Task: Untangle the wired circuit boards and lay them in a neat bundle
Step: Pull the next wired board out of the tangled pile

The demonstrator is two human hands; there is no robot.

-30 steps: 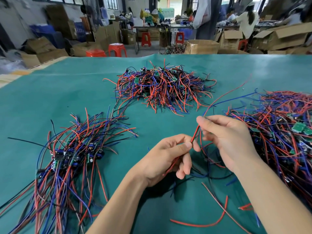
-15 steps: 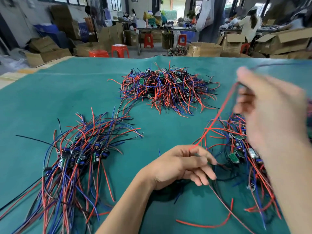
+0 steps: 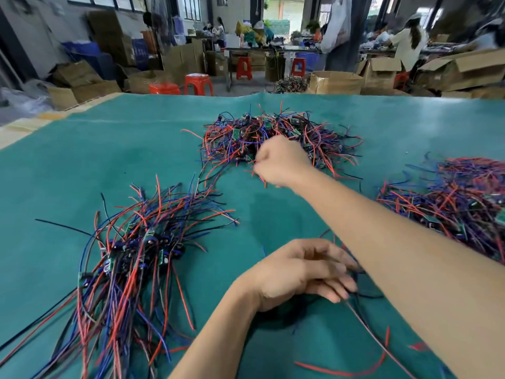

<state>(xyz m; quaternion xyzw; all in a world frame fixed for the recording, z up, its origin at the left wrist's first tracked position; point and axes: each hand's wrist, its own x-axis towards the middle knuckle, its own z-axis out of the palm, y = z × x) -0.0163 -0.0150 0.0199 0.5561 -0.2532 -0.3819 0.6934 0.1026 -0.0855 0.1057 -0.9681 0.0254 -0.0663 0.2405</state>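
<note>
Wired circuit boards sit in three heaps on the green table cover (image 3: 82,165). Far tangled pile (image 3: 278,138) at centre-back: red, blue and black leads knotted every way, small green boards buried in it. Sorted bundle (image 3: 131,253) at near left: boards clustered together, leads fanned roughly one direction, some ends straggling. Right pile (image 3: 459,198) at the right edge, also tangled, partly cut off by the frame.

Right hand (image 3: 281,162) is reached out over the near edge of the far tangled pile, fingers curled into a pinch at a few red leads; blur makes it hard to say exactly which lead or board it has, but it looks closed on wire, not empty. Left hand (image 3: 303,269) rests low near the front, fingers loosely curled and pointing right, touching dark leads by the right forearm; cannot tell whether it actually grips them. Loose red lead (image 3: 341,372) lies on the cover near the front edge.

Step in hand, as I judge it: picking the next unit out of the tangle. Plenty still unsorted, so the task is far from done. Next move calls for a slow pull, freeing snagged leads, then laying the unit on the sorted bundle aligned with the others.
</note>
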